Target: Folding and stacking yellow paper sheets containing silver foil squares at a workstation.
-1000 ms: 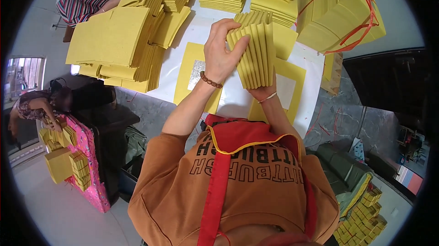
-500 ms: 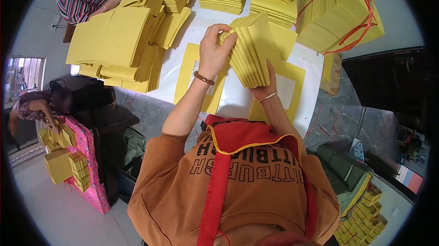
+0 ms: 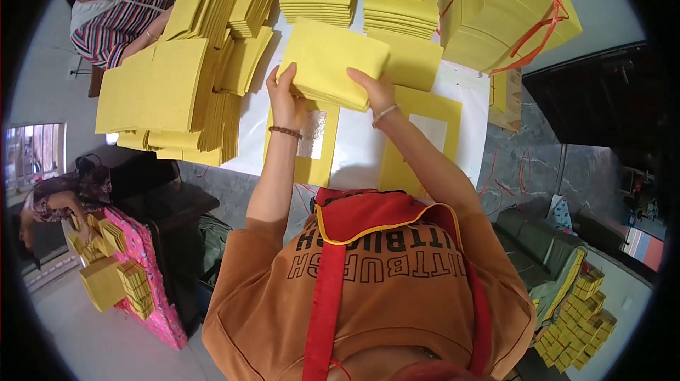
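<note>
A stack of folded yellow paper sheets (image 3: 333,62) is held between my two hands above the table, its broad flat face turned up. My left hand (image 3: 285,101) grips its near-left corner, thumb against the edge. At the near-right side my right hand (image 3: 375,90) clasps it with the thumb on top; its other fingers are hidden underneath. Below the stack lie two flat yellow sheets: the left sheet (image 3: 312,168) bears a silvery patch, the right sheet (image 3: 450,108) a white rectangle.
Tall piles of folded yellow paper (image 3: 152,87) stand at the left, with more folded stacks (image 3: 319,2) at the far side. A large yellow bundle (image 3: 506,12) tied with red cord is at the far right. Co-workers (image 3: 124,9) are at the far left and by a pink table (image 3: 159,275).
The stack has tipped from standing with its layered folds showing to lying flatter, and has shifted left. My left hand has come down from its upper corner; both hands still hold it.
</note>
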Demonstrator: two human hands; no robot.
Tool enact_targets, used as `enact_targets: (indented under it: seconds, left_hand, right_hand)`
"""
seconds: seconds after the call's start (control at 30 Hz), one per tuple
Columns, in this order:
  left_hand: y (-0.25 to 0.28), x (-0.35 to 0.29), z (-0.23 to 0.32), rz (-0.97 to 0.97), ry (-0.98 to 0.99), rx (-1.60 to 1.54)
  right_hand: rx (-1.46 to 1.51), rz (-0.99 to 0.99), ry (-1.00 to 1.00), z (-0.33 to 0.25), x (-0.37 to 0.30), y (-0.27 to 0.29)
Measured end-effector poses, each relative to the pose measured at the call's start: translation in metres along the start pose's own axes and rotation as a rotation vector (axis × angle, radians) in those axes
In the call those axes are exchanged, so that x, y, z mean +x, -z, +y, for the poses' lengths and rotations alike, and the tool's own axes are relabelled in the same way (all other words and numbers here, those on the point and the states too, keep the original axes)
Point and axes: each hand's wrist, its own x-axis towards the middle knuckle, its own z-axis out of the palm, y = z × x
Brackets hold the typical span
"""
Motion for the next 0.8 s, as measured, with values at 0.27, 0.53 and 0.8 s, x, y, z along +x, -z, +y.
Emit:
enact_targets:
  seconds: [0.27,0.53,0.8]
  left_hand:
    - [0.01,0.087,-0.024,0.114,-0.197,-0.227]
    - [-0.015,0.113,-0.038,0.429,-0.245,0.133]
    - [-0.014,0.101,-0.026,0.383,-0.282,0.634]
  right_hand:
    - [-0.395,0.271,0.37,0.02,0.06,0.059]
    - [-0.921,0.445,-0.039,0.039,0.053,0.184]
    - [-1.265,0.435,-0.303,0.002,0.051,0.139]
